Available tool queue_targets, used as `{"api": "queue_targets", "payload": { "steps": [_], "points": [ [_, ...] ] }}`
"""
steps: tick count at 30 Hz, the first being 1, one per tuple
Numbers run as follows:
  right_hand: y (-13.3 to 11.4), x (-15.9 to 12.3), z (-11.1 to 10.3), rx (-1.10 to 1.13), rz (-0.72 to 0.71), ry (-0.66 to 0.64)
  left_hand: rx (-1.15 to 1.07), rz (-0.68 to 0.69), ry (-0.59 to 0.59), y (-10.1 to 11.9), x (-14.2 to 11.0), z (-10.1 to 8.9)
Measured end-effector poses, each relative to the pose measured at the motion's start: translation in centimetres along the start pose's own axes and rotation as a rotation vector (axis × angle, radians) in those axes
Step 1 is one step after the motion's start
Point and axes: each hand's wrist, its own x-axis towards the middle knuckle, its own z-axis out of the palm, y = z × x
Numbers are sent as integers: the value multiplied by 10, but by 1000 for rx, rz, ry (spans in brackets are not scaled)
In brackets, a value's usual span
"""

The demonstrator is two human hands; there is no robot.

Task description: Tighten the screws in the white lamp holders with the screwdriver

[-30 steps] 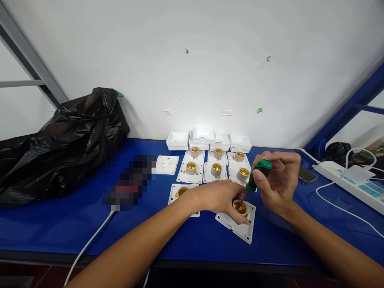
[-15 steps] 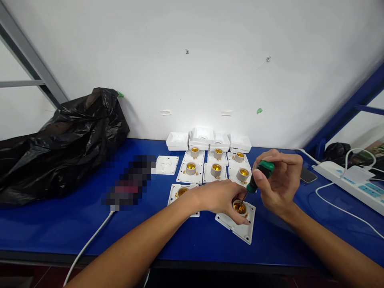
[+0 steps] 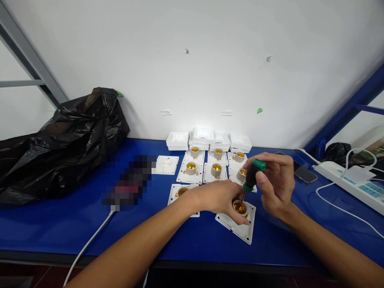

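Note:
My right hand (image 3: pixel 276 182) grips a short screwdriver (image 3: pixel 253 174) with a green and black handle. Its shaft points down into the brass-lined lamp socket (image 3: pixel 239 207) on a square white base plate (image 3: pixel 240 228). My left hand (image 3: pixel 226 200) is closed around that socket, thumb on the near side; its other fingers are partly hidden behind. The plate lies turned at an angle near the table's front. More white plates with sockets (image 3: pixel 216 171) stand in rows behind, and one (image 3: pixel 183 192) is partly covered by my left forearm.
White square covers (image 3: pixel 177 141) line the wall. A plain white plate (image 3: pixel 167 165) lies left of the rows, beside a blurred-out object (image 3: pixel 129 184) with a white cable. A black plastic bag (image 3: pixel 66 144) fills the left. At right are a phone (image 3: pixel 305 174) and a power strip (image 3: pixel 357 186).
My right hand and the screwdriver handle have shifted left, and the screwdriver now stands more upright in the socket. My left hand and the plate have stayed in place.

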Motion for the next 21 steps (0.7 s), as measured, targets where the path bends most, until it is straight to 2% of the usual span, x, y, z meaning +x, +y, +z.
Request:
{"api": "queue_targets", "payload": {
  "steps": [2,5,12,17,21],
  "points": [
    [-1,-1,0,-27,34,34,0,5,4,0,0,0],
    [0,-1,0,-41,0,78,-1,10,10,-1,1,1],
    [-1,0,1,-21,-34,15,-20,-8,2,0,-1,0],
    [-4,3,4,-66,-88,59,-31,19,8,-2,-1,1],
    [-1,-1,0,-50,-35,36,-36,9,2,-1,-1,0]
  ]
}}
